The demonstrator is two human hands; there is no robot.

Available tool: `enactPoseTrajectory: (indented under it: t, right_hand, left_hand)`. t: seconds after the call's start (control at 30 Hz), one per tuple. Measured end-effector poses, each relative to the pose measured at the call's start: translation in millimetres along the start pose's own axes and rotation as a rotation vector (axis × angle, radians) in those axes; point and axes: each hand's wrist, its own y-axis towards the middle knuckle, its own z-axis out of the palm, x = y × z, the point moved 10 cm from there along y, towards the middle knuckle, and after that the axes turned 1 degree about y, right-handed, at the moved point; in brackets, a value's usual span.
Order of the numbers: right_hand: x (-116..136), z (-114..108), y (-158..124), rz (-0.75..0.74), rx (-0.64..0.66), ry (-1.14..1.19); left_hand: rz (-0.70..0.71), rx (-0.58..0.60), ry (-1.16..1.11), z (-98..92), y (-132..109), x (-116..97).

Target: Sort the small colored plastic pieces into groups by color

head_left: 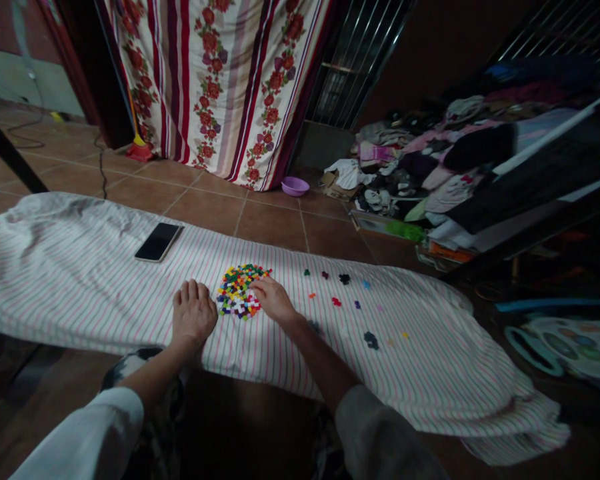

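A pile of small multicoloured cubes (236,288) lies on a striped cloth (260,353). My left hand (194,313) rests flat on the cloth just left of the pile, fingers stretched out and nothing held. At the pile's right side is my right hand (274,299), its fingers drawn together on the pieces; whatever is between the fingertips cannot be made out. Small groups sorted by colour sit to the right, among them black pieces (344,279), red pieces (336,301), dark grey pieces (371,341) and a yellow piece (405,335).
A phone (159,242) lies on the cloth, left of the pile. Beyond the cloth's far edge are a tiled floor (205,207), a purple basin (295,186) and a hanging floral curtain (230,87). Heaped clothes (430,160) fill the right back.
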Motion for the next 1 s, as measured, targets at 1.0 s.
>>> enactPoseTrajectory:
  t: [1.0]
  right_hand:
    - [14.6, 7.0, 17.7, 0.136, 0.046, -0.181]
  left_hand:
    - [0.001, 0.016, -0.011, 3.5, -0.1, 1.3]
